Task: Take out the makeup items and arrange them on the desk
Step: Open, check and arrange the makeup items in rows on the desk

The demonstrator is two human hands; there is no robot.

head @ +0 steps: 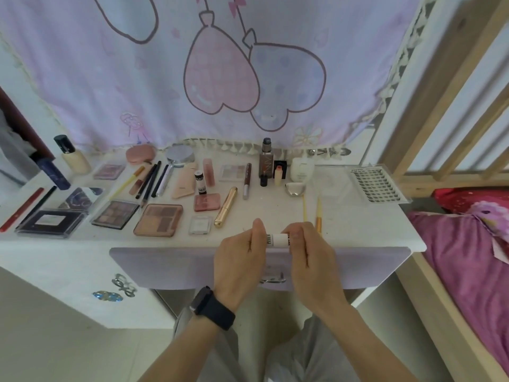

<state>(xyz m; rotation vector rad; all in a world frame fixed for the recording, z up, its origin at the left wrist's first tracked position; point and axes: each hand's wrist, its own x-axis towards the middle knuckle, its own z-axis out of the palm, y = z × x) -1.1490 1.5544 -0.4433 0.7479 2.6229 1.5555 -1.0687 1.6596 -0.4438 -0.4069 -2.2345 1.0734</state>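
Note:
A small white tube (278,240) with black lettering lies level between both hands, over the front edge of the white desk (358,227). My left hand (239,257), with a dark watch on its wrist, pinches the tube's left end. My right hand (308,255) pinches its right end. Many makeup items are laid out on the desk: eyeshadow palettes (158,219), pencils (150,180), a gold tube (226,206), a similar white tube standing upright (200,182), foundation bottles (266,158) and a lash tray (376,184).
A lilac drawer front (165,267) with a metal handle sits below my hands. A pink printed curtain (220,78) hangs behind the desk. A wooden bed frame (440,111) and pink bedding (468,255) stand at the right. Two thin brushes (311,209) lie just behind my right hand.

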